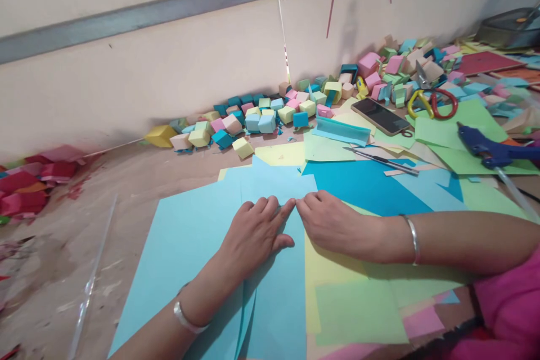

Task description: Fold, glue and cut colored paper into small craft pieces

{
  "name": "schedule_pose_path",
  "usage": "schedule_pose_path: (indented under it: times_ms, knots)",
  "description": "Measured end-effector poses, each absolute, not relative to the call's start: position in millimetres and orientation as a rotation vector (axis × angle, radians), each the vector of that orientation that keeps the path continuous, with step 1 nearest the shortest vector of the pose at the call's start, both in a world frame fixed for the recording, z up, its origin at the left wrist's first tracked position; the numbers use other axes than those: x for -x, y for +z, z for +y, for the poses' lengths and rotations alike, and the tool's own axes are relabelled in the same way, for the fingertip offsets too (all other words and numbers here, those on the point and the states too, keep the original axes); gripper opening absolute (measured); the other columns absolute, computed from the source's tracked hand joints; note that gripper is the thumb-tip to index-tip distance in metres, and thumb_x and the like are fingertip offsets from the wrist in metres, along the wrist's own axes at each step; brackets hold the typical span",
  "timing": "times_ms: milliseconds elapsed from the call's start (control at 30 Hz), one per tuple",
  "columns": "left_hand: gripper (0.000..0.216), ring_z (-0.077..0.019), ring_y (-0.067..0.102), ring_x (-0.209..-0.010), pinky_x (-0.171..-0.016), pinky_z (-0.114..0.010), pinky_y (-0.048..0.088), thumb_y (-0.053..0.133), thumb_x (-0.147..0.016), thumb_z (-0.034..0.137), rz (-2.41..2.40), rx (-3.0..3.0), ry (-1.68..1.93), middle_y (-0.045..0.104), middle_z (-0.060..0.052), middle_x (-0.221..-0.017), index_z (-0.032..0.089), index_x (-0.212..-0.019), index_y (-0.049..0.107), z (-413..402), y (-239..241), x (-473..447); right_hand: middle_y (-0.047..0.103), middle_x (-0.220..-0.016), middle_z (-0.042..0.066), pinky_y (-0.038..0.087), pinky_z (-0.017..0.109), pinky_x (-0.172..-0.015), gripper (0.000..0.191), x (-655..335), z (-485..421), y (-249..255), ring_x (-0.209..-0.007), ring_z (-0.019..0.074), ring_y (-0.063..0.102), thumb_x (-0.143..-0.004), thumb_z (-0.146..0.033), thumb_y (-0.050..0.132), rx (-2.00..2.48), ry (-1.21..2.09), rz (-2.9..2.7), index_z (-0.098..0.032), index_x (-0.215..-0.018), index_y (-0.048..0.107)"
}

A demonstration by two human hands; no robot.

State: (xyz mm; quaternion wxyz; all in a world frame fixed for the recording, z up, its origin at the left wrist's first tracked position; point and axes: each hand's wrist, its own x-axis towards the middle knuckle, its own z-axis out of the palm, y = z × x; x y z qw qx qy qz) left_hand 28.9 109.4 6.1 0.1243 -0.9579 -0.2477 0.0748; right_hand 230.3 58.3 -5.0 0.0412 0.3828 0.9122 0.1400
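Light blue paper [198, 236] lies in front of me, with a smaller raised flap [280, 183] at its far edge. My left hand [257, 228] presses on it, palm down, index finger stretched along the flap's lower line and thumb apart. Beside that fingertip, my right hand [327, 219] has its fingers bent and pressed together at the paper's right edge. What lies under those fingertips is mostly hidden. Yellow paper [314, 275] and a green sheet [358, 312] lie below my right forearm. Darker blue paper [350, 180] is just beyond my right hand.
Many small folded paper boxes [265, 122] line the wall. To the right are a phone [381, 116], scissors [432, 104], a craft knife [386, 161] and a blue glue gun [485, 146]. A clear glue stick [90, 287] lies left; red paper pieces [46, 177] sit far left.
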Motion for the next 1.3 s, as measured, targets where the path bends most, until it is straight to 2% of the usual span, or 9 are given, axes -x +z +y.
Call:
schedule_pose_path:
  times_ms: [200,433,600,833,1000,1100,1167,1233,1300]
  knots:
    - [0.072,-0.0259,0.056,-0.092,-0.070,-0.040,0.044,0.062,-0.081,0.060,-0.877,2.764,0.288,0.061,-0.007,-0.104,0.019,-0.138,0.048,103.9,13.2,-35.1,0.046,-0.072,0.007,0.021,0.033,-0.054,0.013,-229.0,57.1,2.3,-0.069,0.0210,0.044,-0.076,-0.006,0.052,-1.178,0.376,2.762,-0.014,-0.070,0.059]
    - [0.034,-0.0282,0.061,-0.097,-0.067,-0.039,0.051,0.060,-0.090,0.041,-1.017,2.763,0.484,0.063,-0.011,-0.106,0.011,-0.104,0.069,98.3,21.5,-30.7,0.042,-0.067,0.006,0.025,0.035,-0.057,0.013,-227.1,48.0,3.7,-0.068,0.0222,0.045,-0.071,-0.006,0.054,-1.202,0.490,2.636,-0.016,-0.064,0.058]
    - [0.031,-0.0306,0.063,-0.096,-0.068,-0.038,0.053,0.058,-0.092,0.038,-1.047,2.763,0.521,0.063,-0.014,-0.103,0.010,-0.092,0.072,95.0,20.6,-31.7,0.046,-0.067,0.008,0.029,0.037,-0.062,0.012,-224.0,40.6,4.2,-0.069,0.0228,0.046,-0.073,-0.009,0.055,-1.214,0.555,2.564,-0.015,-0.063,0.059]
    - [0.025,-0.0244,0.064,-0.062,-0.045,-0.032,0.042,0.050,-0.096,0.033,-1.135,2.620,0.395,0.061,-0.007,-0.081,0.013,-0.096,0.067,96.6,19.0,-27.3,0.047,-0.065,0.007,0.027,0.033,-0.057,0.014,-225.9,52.0,21.8,-0.069,0.0202,0.046,-0.071,-0.002,0.054,-1.138,0.248,2.603,-0.014,-0.066,0.057]
    - [0.030,-0.0286,0.065,-0.073,-0.055,-0.037,0.047,0.047,-0.096,0.028,-0.957,2.683,0.224,0.062,-0.007,-0.073,0.017,-0.074,0.065,122.5,15.2,-26.6,0.053,-0.063,0.005,0.026,0.030,-0.056,0.019,-232.6,73.3,34.8,-0.064,0.0167,0.047,-0.072,0.004,0.049,-1.158,-0.097,2.614,-0.013,-0.073,0.058]
    - [0.025,-0.0301,0.064,-0.096,-0.074,-0.042,0.053,0.049,-0.095,0.027,-0.881,2.812,-0.042,0.068,-0.011,-0.102,0.018,-0.081,0.068,142.1,4.3,-26.0,0.059,-0.068,0.006,0.023,0.029,-0.055,0.021,-239.2,86.2,40.8,-0.064,0.0155,0.048,-0.074,0.004,0.047,-1.175,-0.212,2.604,-0.013,-0.076,0.059]
    - [0.026,-0.0302,0.057,-0.119,-0.092,-0.045,0.051,0.047,-0.096,0.031,-0.860,2.922,-0.250,0.061,-0.013,-0.128,0.018,-0.099,0.069,152.1,-4.5,-24.5,0.062,-0.071,0.007,0.022,0.028,-0.053,0.021,-246.4,91.5,43.8,-0.063,0.0149,0.050,-0.074,0.003,0.047,-1.180,-0.211,2.638,-0.013,-0.079,0.061]
    - [0.037,-0.0290,0.041,-0.137,-0.106,-0.047,0.042,0.042,-0.099,0.035,-0.858,3.011,-0.312,0.049,-0.013,-0.145,0.018,-0.127,0.059,157.6,-11.7,-22.8,0.064,-0.074,0.007,0.023,0.027,-0.053,0.020,-258.2,93.5,47.1,-0.064,0.0147,0.052,-0.076,0.000,0.049,-1.195,-0.236,2.642,-0.013,-0.083,0.062]
    - [0.045,-0.0274,0.030,-0.144,-0.112,-0.051,0.034,0.036,-0.100,0.035,-0.892,3.066,-0.251,0.041,-0.011,-0.152,0.021,-0.143,0.044,158.5,-15.5,-21.5,0.066,-0.080,0.006,0.028,0.026,-0.055,0.021,-276.6,91.9,50.8,-0.071,0.0154,0.057,-0.080,-0.004,0.049,-1.284,-0.274,2.625,-0.015,-0.090,0.064]
